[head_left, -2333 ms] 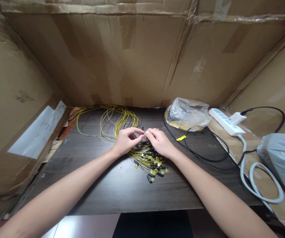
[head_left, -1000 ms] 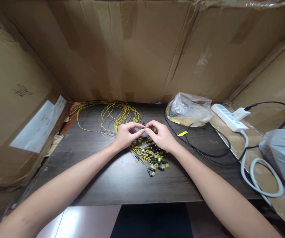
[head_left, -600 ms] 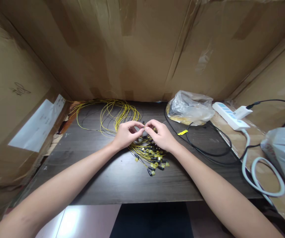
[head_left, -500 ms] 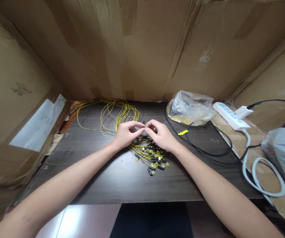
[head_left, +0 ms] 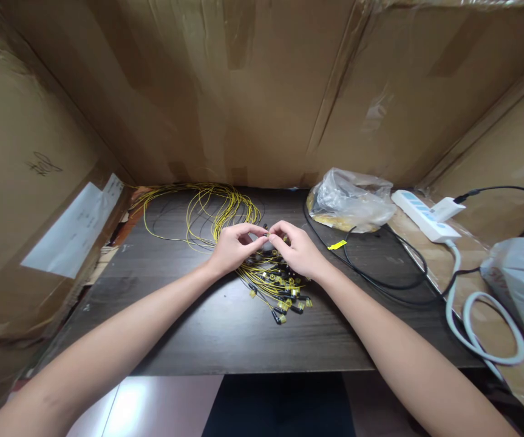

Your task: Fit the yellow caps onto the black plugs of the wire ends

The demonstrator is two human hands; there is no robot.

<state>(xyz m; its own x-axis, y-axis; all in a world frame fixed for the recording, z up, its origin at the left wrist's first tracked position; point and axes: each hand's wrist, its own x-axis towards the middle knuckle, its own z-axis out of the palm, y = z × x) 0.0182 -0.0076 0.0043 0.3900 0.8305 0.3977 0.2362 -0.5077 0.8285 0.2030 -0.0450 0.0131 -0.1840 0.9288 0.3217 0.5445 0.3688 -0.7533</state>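
My left hand (head_left: 237, 246) and my right hand (head_left: 297, 247) meet fingertip to fingertip above the table, both closed in a pinch. Between the fingertips shows a tiny dark bit, too small to name. Below and between the hands lies a pile of black connectors (head_left: 296, 291) with yellow clear clips, on thin yellow cables (head_left: 257, 276). These cables run under my left hand into a loose coil (head_left: 225, 209) at the back left of the table. Part of the pile is hidden by my right hand.
On the dark wooden table (head_left: 189, 346) a clear plastic bag (head_left: 350, 197) stands at the back right. Beside it runs a black cable (head_left: 380, 280) with a yellow tag (head_left: 337, 244). A white power strip (head_left: 425, 215) lies further right. Cardboard walls (head_left: 262, 91) enclose the table.
The view has shifted very slightly. Both hands keep their pinch in the same place, with a small movement of the fingertips. The pile of connectors lies as before.
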